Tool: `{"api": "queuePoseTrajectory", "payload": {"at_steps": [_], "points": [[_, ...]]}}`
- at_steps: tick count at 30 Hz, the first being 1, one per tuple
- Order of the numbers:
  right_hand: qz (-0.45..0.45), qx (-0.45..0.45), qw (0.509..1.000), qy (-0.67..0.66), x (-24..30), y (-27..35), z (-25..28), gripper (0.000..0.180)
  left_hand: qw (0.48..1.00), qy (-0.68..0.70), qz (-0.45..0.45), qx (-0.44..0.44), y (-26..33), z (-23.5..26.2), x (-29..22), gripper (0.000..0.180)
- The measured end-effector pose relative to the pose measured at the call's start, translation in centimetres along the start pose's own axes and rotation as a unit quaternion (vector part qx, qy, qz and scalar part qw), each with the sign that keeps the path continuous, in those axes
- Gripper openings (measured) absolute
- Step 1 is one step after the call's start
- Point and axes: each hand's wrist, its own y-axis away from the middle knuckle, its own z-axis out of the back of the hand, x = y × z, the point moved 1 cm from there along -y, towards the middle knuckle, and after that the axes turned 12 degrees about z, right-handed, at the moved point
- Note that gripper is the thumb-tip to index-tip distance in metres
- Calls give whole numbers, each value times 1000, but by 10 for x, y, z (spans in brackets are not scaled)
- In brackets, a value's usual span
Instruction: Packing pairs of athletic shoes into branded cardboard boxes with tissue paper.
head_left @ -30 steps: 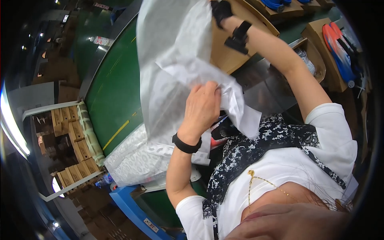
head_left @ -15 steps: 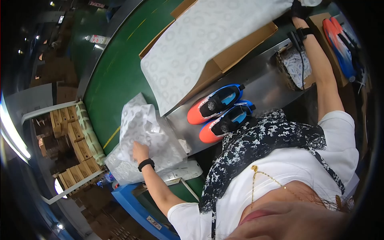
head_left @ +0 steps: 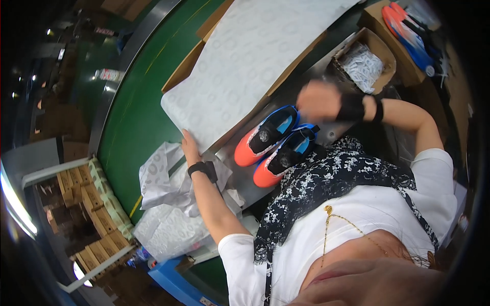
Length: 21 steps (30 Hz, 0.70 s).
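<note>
At the near-left edge of a large sheet of patterned white tissue paper [head_left: 229,76], my left hand [head_left: 190,147] has its fingers closed on the paper's border. That sheet lies across an open brown cardboard box [head_left: 185,69]. My right hand [head_left: 319,99], smeared by motion, is just above and right of the shoes' heels, and its fingers cannot be made out. A pair of orange, black and blue shoes, one farther [head_left: 266,133] and one nearer [head_left: 286,155], sits side by side on the metal surface. Crumpled patterned tissue [head_left: 158,173] spreads below my left hand.
A small carton of white packets [head_left: 362,66] stands right of the box. Beyond it, another carton holds orange and blue shoes [head_left: 408,38]. The green conveyor belt [head_left: 130,112] runs along the left. A rack of brown boxes [head_left: 94,204] and a blue frame [head_left: 176,285] are lower left.
My left hand has moved up from the crumpled tissue to the large sheet's edge. My right hand has come back from the far right to beside the shoes.
</note>
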Motion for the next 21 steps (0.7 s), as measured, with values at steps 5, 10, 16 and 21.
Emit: {"api": "queuePoseTrajectory", "payload": {"at_steps": [5,10,16,21], "points": [[99,121,986,53,74,21,-82,16,926,315,136,157,20,-39,-22,52],[70,244,967,-22,54,-17,-31,16,969,238,41,46,22,-38,-16,36],[-273,109,891,-346,-11,-65,41,39,969,39,-161,-182,54,2,-31,34],[-426,76,893,-120,-85,-92,-49,43,936,158,-263,-170,114,-4,-105,28]]}}
